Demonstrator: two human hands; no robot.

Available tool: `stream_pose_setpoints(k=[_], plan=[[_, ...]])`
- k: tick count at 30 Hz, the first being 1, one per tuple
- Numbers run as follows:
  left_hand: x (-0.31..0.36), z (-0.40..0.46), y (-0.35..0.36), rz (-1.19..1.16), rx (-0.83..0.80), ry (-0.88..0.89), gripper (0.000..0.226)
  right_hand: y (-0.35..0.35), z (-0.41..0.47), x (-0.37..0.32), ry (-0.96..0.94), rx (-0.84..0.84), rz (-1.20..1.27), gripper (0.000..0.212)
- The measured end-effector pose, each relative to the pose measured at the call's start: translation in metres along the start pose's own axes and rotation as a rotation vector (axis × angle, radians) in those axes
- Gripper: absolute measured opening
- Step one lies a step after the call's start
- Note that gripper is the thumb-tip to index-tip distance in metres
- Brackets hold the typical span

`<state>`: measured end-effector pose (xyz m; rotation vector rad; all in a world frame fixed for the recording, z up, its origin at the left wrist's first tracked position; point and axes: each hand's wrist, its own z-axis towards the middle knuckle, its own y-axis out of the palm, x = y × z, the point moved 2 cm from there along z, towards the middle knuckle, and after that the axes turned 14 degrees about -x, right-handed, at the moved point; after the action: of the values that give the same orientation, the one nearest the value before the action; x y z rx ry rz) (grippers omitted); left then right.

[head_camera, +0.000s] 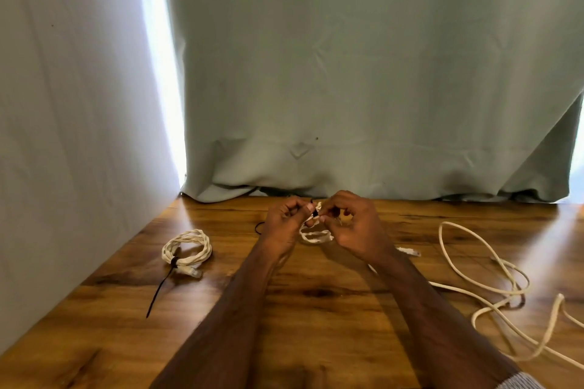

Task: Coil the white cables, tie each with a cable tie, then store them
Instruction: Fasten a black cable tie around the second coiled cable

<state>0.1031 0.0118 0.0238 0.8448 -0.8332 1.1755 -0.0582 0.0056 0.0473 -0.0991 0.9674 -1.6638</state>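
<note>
Slippage is our main worry: we hold a small white coil (316, 235) above the wooden table (316, 309), our left hand (284, 224) and right hand (354, 227) both pinching at its top, fingertips curled tight together around a black cable tie (315, 212). If either pinch eases before the tie locks, the loops will likely spring apart and we coil again. Pulling the tie crooked could also cinch only some of the loops, leaving the rest hanging free.

One bundle (186, 249) already lies tied to our left, its black tie tail (158, 294) trailing across the wood toward us. A loose white cable (486, 287) sprawls to our right — tangled over itself, so it may snag when we come to lift it.

Much is hard to read. Our fingers cover the tie's head, so we cannot tell whether the tail is threaded or already drawn snug. A thin dark loop (259, 227) peeks out behind the left hand — perhaps the tie's tail or a spare one, we cannot say. A connector (410, 252) shows past the right wrist; which cable it belongs to is unclear. No storage place is in sight.
</note>
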Motion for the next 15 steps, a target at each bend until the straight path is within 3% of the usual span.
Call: stream_pose_setpoints(k=[4,8,15], plan=[[0.007,0.000,-0.001,0.008,0.004,0.013,0.022,-0.002,0.000,0.001,0.074,0.032,0.033,0.030],[0.017,-0.010,-0.004,0.102,-0.063,0.004,0.012,-0.005,0.001,0.007,0.141,-0.095,0.025,0.036],[0.055,-0.062,-0.032,0.280,-0.128,0.040,0.009,0.001,0.013,-0.035,0.066,-0.352,0.185,0.036]])
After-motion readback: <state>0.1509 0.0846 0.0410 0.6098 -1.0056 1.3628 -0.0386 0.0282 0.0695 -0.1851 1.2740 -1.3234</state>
